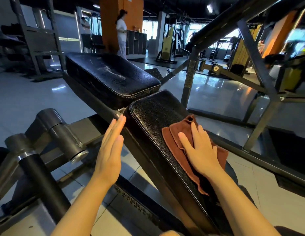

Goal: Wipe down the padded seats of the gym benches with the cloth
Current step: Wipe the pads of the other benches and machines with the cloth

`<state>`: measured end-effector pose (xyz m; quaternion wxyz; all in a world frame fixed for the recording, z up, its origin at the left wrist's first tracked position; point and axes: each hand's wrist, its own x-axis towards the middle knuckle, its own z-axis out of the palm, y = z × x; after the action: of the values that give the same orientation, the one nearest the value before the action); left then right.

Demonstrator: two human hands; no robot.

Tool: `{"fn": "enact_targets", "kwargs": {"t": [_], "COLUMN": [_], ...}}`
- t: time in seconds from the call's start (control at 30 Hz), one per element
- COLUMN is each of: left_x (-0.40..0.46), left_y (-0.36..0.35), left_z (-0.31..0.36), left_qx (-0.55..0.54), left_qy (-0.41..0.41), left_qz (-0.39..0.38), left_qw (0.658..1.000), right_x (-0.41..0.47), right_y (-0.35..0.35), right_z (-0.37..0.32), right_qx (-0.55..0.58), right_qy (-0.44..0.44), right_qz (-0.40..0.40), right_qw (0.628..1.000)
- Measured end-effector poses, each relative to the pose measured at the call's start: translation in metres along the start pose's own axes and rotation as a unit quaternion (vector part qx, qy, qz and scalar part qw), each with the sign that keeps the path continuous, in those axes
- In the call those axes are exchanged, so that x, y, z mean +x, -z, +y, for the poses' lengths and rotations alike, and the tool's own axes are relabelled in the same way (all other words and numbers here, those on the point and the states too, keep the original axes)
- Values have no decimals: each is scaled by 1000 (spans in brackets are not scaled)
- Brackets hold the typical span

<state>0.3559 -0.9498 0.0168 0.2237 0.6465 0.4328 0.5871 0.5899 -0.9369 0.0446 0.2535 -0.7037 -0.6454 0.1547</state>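
**Right hand pressing the cloth on the near bench pad**

The right hand [202,149] is lying flat on a brown cloth [182,150], its fingers straight and spread, pressing the fabric onto the near black padded seat [153,120] of the gym bench. The cloth is sitting on the right side of that pad, rumpled, with one edge trailing toward the person along the pad's right rim and a small loop showing at its far end.

The left hand [109,150] is hovering open just left of the same pad, fingers straight and held together, palm turned toward the pad's side. Its fingertips are reaching close to the torn corner at the pad's far left end; whether they are touching the pad cannot be told.

Beyond the gap, a second black padded seat [112,75] is lying tilted, with pale scuffed streaks across its top. A dark metal bench frame [51,133] with round tube ends is standing to the left, over a glossy tiled floor [20,103]. A slanted black bar [233,17] is crossing overhead on the right. A person in white [122,33] is standing far back beside an orange pillar [121,7].
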Motion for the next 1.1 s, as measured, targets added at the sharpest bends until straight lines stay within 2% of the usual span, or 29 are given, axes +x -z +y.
{"fn": "enact_targets", "kwargs": {"t": [0.23,0.37,0.47,0.6,0.8,0.97,1.1], "left_x": [-4,-4,-3,-5,-5,-10,-24], "left_y": [-4,-4,-3,-4,-10,-15,-16], "left_z": [-1,-2,-3,-2,-1,6,20], "left_qx": [12,33,40,71,101,134,168], "left_qy": [1,-3,-10,-32,-29,-5,-1], "left_qz": [-12,-18,-16,-18,-11,-16,-24], "left_qw": [1000,999,999,997,994,991,986], "right_x": [-73,-27,34,69,15,-48,-102], "right_y": [-16,-16,-5,1,-6,-18,-32], "right_z": [-16,-60,-81,-42,40,51,34], "right_qx": [-42,-54,-19,-2,-8,-4,-19], "right_qy": [40,105,111,9,-170,-220,-214], "right_qz": [-16,-4,3,23,22,25,38], "right_qw": [998,993,994,1000,985,975,976]}}
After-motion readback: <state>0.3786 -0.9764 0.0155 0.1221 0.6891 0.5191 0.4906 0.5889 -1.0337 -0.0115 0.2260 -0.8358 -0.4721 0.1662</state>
